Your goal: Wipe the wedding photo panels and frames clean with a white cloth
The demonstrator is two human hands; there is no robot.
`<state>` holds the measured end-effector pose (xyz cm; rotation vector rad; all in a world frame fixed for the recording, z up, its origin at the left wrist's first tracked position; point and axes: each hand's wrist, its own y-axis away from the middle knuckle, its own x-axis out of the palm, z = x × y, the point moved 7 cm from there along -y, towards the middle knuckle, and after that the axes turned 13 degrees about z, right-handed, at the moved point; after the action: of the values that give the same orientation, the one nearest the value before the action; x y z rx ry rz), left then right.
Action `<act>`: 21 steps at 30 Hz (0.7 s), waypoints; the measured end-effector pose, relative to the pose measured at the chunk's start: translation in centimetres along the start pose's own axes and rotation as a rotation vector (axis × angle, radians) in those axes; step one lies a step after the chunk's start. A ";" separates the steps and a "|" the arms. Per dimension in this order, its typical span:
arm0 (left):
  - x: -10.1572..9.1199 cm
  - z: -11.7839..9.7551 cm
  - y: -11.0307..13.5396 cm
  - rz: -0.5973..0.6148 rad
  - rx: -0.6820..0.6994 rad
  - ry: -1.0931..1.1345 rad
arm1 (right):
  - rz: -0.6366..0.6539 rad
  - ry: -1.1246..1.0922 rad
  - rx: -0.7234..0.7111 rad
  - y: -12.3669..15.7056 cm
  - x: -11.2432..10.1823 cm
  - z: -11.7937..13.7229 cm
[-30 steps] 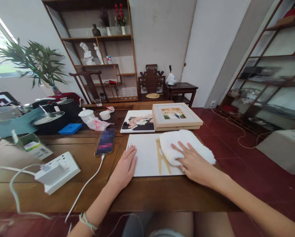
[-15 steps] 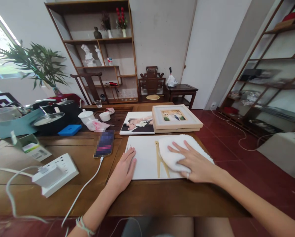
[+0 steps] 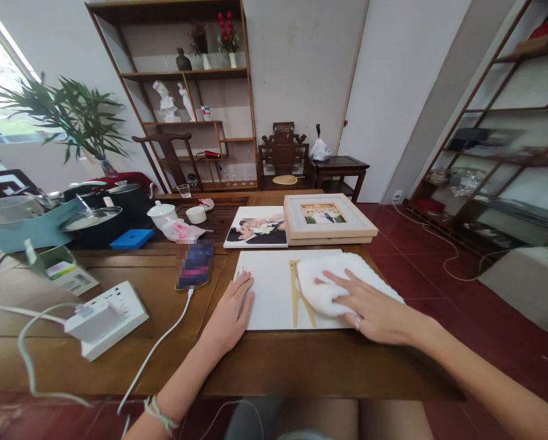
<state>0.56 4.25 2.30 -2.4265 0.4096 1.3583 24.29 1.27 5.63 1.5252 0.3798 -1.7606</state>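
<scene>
A flat white panel (image 3: 269, 293) lies near the table's front edge, with a tan giraffe-like figure (image 3: 295, 293) on its face. My left hand (image 3: 235, 304) rests on the panel's left edge, fingers stretched out and holding nothing. A fluffy white cloth (image 3: 322, 275) covers the panel's right part and reaches past its right edge. On top of the cloth, my right hand (image 3: 366, 305) grips it with fingers partly spread; some fingertips sink into the folds. Small dark print shows by my left fingertips. Whatever lies under the cloth is hidden.
Behind the panel are a photo print (image 3: 255, 229) and a framed picture on a box (image 3: 329, 235). To the left lie a phone (image 3: 195, 266) on a charging cable and a white power strip (image 3: 111, 318). Farther left stand a white teapot (image 3: 161, 212) and dark pots (image 3: 95, 226).
My right hand and the cloth have slid slightly to the right over the panel. My left hand stays at the panel's left edge. The view has shifted a little.
</scene>
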 end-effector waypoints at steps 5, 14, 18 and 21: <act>0.0 0.0 0.0 -0.008 0.009 -0.002 | 0.117 -0.098 -0.041 4.2 1.3 3.4; -0.2 -0.1 0.0 -0.015 0.004 0.021 | -0.052 -0.102 0.058 -3.1 -1.0 -2.1; -0.2 -0.1 0.0 -0.015 0.004 0.020 | -0.091 -0.110 0.089 -6.2 -1.7 -2.8; -0.2 0.0 0.0 -0.012 -0.003 0.010 | -0.091 -0.094 0.093 -5.6 -0.8 -1.2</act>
<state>0.49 4.26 2.44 -2.4354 0.3949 1.3431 21.14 6.06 4.65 1.5037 0.3295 -1.9371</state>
